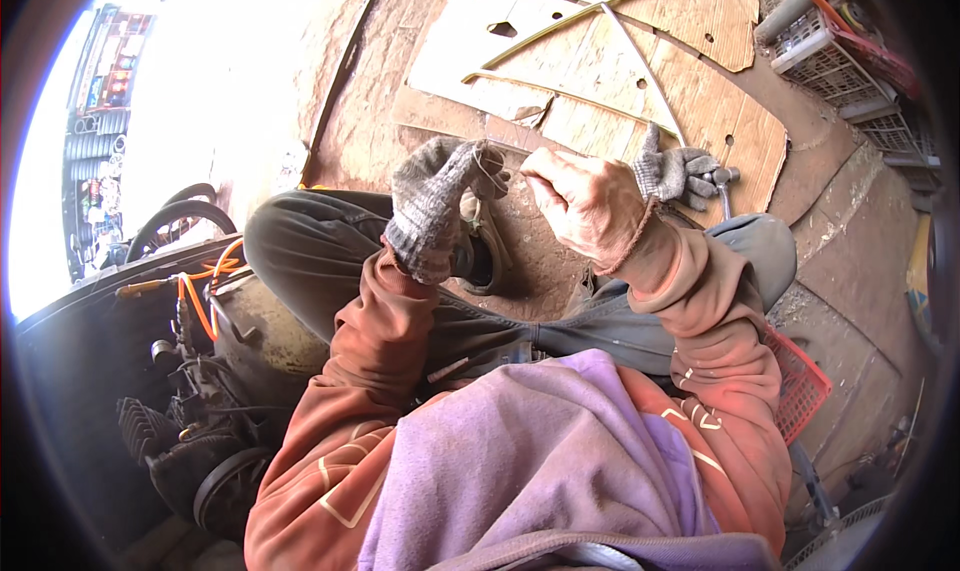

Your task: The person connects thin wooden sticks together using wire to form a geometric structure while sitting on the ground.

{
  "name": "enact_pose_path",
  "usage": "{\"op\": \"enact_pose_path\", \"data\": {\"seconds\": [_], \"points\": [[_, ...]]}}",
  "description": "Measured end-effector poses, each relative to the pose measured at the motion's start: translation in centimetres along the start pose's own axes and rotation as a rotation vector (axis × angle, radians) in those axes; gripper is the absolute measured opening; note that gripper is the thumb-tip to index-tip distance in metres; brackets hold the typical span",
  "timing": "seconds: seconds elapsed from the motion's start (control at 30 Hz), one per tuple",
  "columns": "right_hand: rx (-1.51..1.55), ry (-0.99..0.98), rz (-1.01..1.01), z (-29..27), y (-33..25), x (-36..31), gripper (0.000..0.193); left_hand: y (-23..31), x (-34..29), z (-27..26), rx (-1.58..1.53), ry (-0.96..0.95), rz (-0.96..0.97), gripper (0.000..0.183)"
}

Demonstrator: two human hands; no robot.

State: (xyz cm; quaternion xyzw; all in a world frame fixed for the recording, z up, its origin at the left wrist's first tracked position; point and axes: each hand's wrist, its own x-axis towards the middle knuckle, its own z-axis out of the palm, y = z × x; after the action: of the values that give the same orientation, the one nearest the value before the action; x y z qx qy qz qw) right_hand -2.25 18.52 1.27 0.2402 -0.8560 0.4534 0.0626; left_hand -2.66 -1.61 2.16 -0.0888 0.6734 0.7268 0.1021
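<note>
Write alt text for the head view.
Gloved left hand and bare, closed right hand held close together, a thin strand showing at the left one; nearby lie a loose grey glove, a hammer and holed cardboard.

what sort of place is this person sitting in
Probably a small repair workshop: what looks like an air compressor, a hammer and plastic crates are around the sitting spot.

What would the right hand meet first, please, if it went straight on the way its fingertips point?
Most likely the gloved left hand, which sits just to the left of the right hand, though their relative depth is unclear.
</note>
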Motion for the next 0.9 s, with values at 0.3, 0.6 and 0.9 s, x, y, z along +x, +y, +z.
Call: {"op": "enact_pose_path", "data": {"seconds": [0.3, 0.6, 0.9], "points": [[0.028, -0.028, 0.031, 0.2, -0.1, 0.2, 0.005, -0.2, 0.0, 0.1, 0.067, -0.053, 0.018, 0.023], [0.120, -0.020, 0.040, 0.7, 0.3, 0.2, 0.008, 0.3, -0.5, 1.6, 0.106, 0.025, 0.012, 0.021], [0.277, -0.175, 0.101, -0.1, -0.2, 0.1, 0.020, -0.5, -0.7, 1.6, 0.431, -0.095, -0.016, 0.015]]}}
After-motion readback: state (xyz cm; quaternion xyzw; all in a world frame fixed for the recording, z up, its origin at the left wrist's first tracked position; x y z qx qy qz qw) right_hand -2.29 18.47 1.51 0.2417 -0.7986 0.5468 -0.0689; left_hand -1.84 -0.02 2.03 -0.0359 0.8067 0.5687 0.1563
